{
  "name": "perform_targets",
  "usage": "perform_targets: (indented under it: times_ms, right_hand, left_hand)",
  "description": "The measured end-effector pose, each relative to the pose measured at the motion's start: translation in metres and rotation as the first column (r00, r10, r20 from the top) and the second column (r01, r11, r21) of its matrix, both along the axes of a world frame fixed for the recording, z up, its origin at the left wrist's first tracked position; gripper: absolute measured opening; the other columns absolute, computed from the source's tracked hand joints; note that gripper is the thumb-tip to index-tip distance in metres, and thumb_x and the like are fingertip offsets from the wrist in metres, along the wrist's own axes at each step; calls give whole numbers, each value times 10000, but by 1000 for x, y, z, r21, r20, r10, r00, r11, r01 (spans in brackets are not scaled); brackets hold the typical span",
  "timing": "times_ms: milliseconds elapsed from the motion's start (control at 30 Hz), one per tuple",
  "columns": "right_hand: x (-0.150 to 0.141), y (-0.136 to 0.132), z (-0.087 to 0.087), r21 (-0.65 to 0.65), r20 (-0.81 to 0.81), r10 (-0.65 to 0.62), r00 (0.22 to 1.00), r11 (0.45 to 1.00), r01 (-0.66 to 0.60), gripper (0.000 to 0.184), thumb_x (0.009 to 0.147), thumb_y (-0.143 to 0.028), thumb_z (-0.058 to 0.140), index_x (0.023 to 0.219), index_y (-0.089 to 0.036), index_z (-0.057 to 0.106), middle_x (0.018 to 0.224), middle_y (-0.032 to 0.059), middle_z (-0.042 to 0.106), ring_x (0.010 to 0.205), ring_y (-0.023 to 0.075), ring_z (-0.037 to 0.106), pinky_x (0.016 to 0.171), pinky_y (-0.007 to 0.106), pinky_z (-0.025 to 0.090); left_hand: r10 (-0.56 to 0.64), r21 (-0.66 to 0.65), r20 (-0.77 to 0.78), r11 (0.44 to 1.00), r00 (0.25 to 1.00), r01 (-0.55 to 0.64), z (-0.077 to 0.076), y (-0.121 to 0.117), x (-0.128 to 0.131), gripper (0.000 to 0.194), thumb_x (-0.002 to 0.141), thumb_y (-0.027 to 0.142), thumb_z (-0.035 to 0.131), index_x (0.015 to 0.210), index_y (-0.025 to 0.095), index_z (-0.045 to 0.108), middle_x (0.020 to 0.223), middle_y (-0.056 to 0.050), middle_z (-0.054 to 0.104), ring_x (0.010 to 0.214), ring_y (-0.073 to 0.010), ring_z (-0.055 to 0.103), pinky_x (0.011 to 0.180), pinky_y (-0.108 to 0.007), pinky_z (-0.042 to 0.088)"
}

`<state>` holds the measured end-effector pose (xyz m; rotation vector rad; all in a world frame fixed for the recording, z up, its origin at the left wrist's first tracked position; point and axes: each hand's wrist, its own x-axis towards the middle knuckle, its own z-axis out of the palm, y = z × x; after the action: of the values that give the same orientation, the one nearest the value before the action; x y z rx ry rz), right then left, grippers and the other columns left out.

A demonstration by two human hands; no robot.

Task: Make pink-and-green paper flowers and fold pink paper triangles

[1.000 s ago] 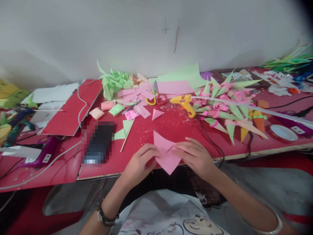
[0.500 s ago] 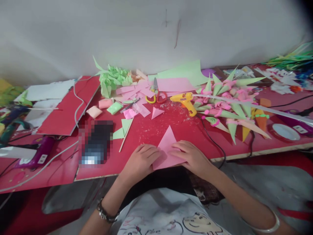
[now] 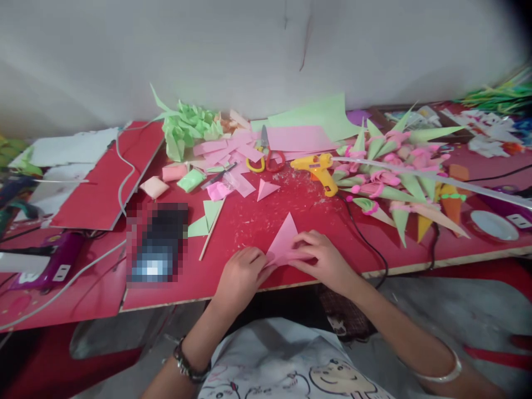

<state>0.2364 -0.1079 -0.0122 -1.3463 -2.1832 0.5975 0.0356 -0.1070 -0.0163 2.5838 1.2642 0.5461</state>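
Note:
A pink sheet of paper (image 3: 285,238) lies at the front of the red table with its pointed corner facing away from me. Its near edge is bent up between my hands. My left hand (image 3: 241,275) grips the near left part between thumb and fingers. On the right side, my right hand (image 3: 318,259) pinches the same paper, its fingers covering part of it. Beyond the paper lies a small folded pink triangle (image 3: 267,189). A yellow glue gun (image 3: 318,170) rests to the right of that, and red-and-yellow scissors (image 3: 265,158) lie behind it.
Pink and green paper cones (image 3: 394,172) are heaped at the right. Crumpled green paper (image 3: 187,127) and pink sheets (image 3: 295,138) lie toward the wall. A blurred dark device (image 3: 160,241), a thin stick (image 3: 213,228) and small clay packets (image 3: 192,180) are on the left. A black cord (image 3: 361,221) crosses the table's edge.
The near edge of the pink paper, flat before, is now bent up. Both hands have drawn in on it, fingers now pinching. The view has shifted slightly.

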Motion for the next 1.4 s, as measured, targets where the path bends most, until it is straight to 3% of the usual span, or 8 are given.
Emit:
perform_targets:
  times_ms: [333, 533, 600, 767, 1000, 1133, 1267, 1400]
  right_hand:
    - [-7, 4, -1, -3, 162, -128, 978, 992, 130, 197, 787, -336, 524, 719, -156, 568, 757, 42, 546, 730, 166, 493, 665, 285, 359]
    - [-8, 2, -2, 39, 248, -108, 963, 994, 102, 168, 812, -306, 486, 820, -165, 575, 798, 56, 568, 786, 192, 498, 691, 308, 359]
    - [-8, 2, -4, 48, 268, -106, 958, 994, 97, 136, 800, -285, 502, 812, -171, 574, 797, 49, 568, 780, 191, 495, 684, 307, 357]
    - [-8, 3, -6, 54, 278, -113, 954, 993, 102, 159, 805, -295, 495, 831, -162, 578, 788, 44, 560, 760, 185, 487, 668, 300, 352]
    - [-8, 2, -6, 79, 314, -137, 939, 990, 118, 230, 828, -355, 437, 801, -161, 558, 780, 57, 554, 762, 203, 485, 664, 319, 363]
    - [-10, -4, -6, 234, 320, -282, 905, 949, 213, 287, 801, -386, 464, 887, -121, 533, 908, 125, 539, 866, 252, 456, 737, 380, 387]
    - [-14, -16, -5, 424, 395, -204, 896, 906, 20, 281, 814, -192, 455, 1090, -214, 502, 1124, 115, 476, 1065, 260, 378, 937, 473, 257]
    - [-16, -23, 0, 381, 512, -19, 859, 901, -208, 362, 800, -125, 469, 1078, -352, 519, 1231, 37, 445, 1123, 238, 358, 975, 524, 136]
  left_hand:
    - [114, -10, -162, 993, 980, -117, 3, 2, 3, 187, 824, 308, 456, 737, 172, 551, 686, -18, 587, 625, -160, 542, 581, -268, 405]
    - [147, 131, -154, 983, 977, -127, 6, 6, 0, 416, 812, 275, 467, 1217, 211, 397, 1032, -94, 547, 851, -200, 539, 693, -303, 425]
    - [82, 192, -210, 980, 974, -41, 10, 9, -2, 413, 807, 218, 473, 1211, 279, 410, 1114, -85, 512, 895, -210, 512, 732, -328, 405]
    - [-348, 159, -335, 895, 876, 416, 20, 15, -8, 300, 852, 178, 402, 1125, 261, 493, 1102, -13, 567, 939, -164, 495, 764, -293, 355]
    - [-307, 155, -331, 915, 892, 372, 18, 7, -22, 308, 855, 157, 387, 1145, 191, 486, 1100, -10, 599, 934, -160, 532, 823, -320, 334]
    - [-303, 161, -336, 914, 892, 372, 21, 5, -42, 338, 856, 150, 378, 1176, 214, 466, 1166, 12, 569, 1019, -159, 516, 982, -378, 229]
    - [-308, 132, -361, 918, 881, 375, 26, 6, -54, 345, 849, 153, 390, 1177, 227, 469, 1175, 23, 565, 1054, -159, 511, 1044, -413, 149]
    - [-326, 118, -383, 911, 864, 396, 25, 7, -54, 363, 823, 140, 430, 1176, 214, 476, 1174, 22, 565, 1073, -172, 504, 1059, -420, 129]
